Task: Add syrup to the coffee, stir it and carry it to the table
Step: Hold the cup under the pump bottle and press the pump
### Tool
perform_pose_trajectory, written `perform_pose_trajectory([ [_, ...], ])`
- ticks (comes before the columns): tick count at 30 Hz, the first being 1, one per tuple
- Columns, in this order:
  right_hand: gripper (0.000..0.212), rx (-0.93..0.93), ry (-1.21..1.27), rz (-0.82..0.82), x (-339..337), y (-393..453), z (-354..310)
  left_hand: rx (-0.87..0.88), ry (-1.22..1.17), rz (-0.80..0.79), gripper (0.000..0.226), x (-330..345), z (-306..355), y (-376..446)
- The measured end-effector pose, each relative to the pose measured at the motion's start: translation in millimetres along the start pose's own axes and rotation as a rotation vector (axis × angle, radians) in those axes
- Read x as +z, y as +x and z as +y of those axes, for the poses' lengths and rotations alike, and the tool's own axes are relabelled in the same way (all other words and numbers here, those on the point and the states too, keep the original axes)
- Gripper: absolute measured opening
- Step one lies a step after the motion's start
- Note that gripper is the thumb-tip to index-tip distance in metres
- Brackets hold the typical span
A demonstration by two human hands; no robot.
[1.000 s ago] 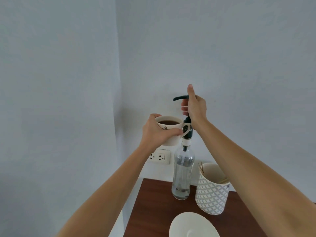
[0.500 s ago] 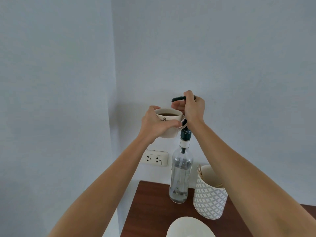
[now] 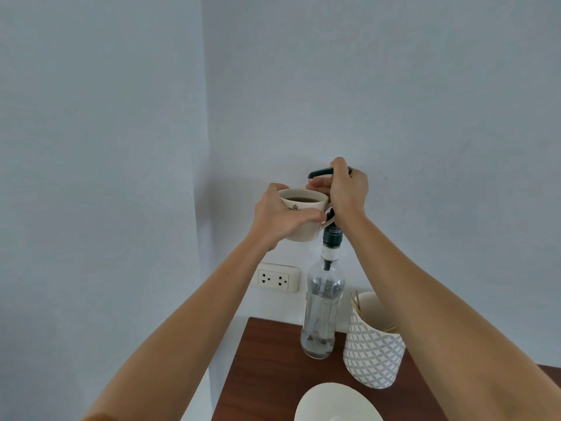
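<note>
Left hand (image 3: 280, 218) clamped around a white mug (image 3: 303, 217) of dark coffee held under the pump spout (image 3: 318, 172), right hand (image 3: 346, 192) closed on the pump of the clear syrup bottle (image 3: 321, 314), which stands beside a patterned cup (image 3: 372, 350) of wooden sticks on the brown counter (image 3: 267, 375) against pale walls.

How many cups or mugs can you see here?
2. A coffee mug held up in the left hand under the pump spout, and a patterned cup of wooden sticks standing on the table beside the syrup bottle.
</note>
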State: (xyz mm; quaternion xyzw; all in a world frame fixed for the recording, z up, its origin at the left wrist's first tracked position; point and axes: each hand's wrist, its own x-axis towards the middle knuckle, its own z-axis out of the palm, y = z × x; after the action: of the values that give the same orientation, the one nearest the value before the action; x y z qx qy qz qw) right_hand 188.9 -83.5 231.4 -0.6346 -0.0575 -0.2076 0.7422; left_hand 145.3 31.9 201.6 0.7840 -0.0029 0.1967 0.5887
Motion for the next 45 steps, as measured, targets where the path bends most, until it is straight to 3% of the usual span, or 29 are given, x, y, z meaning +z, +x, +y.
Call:
perform_pose_trajectory([
  [20,0.038,0.0,-0.064,0.008,0.4,2.6,4.2,-0.02,-0.033,-0.002,0.087,1.0,-0.9,-1.0],
  [45,0.038,-0.018,-0.095,-0.008,-4.8,0.8,6.5,-0.028,-0.047,0.001,0.083,3.7,-3.4,-3.1],
])
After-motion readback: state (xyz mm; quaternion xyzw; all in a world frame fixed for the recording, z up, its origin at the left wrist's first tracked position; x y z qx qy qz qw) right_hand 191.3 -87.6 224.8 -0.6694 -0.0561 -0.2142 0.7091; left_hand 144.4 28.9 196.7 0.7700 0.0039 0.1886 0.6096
